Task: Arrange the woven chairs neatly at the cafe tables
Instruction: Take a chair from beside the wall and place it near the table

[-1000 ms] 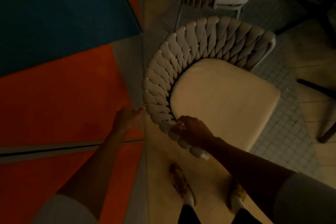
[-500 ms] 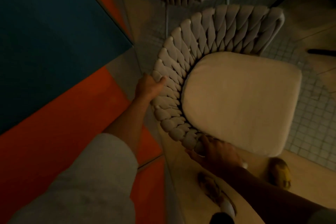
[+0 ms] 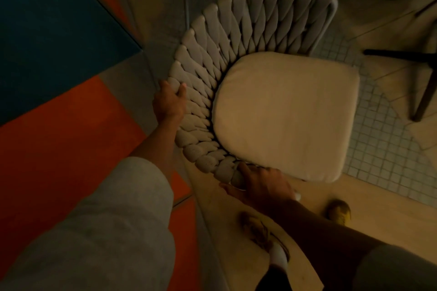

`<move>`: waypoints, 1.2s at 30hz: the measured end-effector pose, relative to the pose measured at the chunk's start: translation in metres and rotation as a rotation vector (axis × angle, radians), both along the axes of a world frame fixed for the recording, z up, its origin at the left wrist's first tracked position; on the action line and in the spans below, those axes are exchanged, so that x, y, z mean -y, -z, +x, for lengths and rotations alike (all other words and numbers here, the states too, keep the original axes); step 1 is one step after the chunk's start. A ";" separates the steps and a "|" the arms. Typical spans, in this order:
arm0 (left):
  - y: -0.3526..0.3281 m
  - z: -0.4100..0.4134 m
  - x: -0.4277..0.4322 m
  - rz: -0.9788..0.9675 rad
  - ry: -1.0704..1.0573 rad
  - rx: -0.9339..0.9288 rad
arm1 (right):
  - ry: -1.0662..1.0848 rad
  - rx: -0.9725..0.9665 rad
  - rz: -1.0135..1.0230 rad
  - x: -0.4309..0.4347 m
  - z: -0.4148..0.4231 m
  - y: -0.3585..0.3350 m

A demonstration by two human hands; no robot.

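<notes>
- Head view: left hand point(image 3: 169, 101) is clamping the woven chair point(image 3: 236, 38) by its back rim, thumb over the top. Knuckles are sitting just beside the coloured wall panel point(image 3: 71, 137), risking a scrape if the chair swings left.
- Right hand point(image 3: 262, 186) is gripping the rim's near end, just under the cushion point(image 3: 286, 116). The rounded weave is probably giving poor purchase, so a twist could slip the hold.
- Right of both grips, dark table legs point(image 3: 425, 59) are standing near the seat corner, risking a snag.
- Chair is spanning between and beyond the hands. Thick grey rope is curving round a pale cushion and looking intact.
</notes>
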State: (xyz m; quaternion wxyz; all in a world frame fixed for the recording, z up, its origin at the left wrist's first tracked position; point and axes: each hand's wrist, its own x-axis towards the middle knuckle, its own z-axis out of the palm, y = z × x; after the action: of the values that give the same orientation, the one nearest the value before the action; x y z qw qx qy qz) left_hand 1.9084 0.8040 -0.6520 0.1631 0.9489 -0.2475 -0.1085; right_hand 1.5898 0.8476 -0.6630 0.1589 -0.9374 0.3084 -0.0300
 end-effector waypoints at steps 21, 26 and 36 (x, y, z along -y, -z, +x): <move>-0.009 -0.084 -0.019 0.011 -0.184 -0.062 | -0.330 -0.100 0.041 0.055 -0.086 -0.006; -0.010 -0.116 -0.021 -0.002 -0.248 -0.080 | -0.404 -0.169 0.063 0.081 -0.114 -0.010; -0.012 -0.170 -0.016 -0.031 -0.389 -0.109 | -0.514 -0.224 0.097 0.140 -0.153 -0.031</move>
State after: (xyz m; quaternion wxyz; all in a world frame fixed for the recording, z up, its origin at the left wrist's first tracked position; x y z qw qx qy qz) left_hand 1.7384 0.8201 -0.6401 0.2086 0.9689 -0.0519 -0.1224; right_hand 1.4372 0.7079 -0.6323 0.1708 -0.9736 0.0775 0.1300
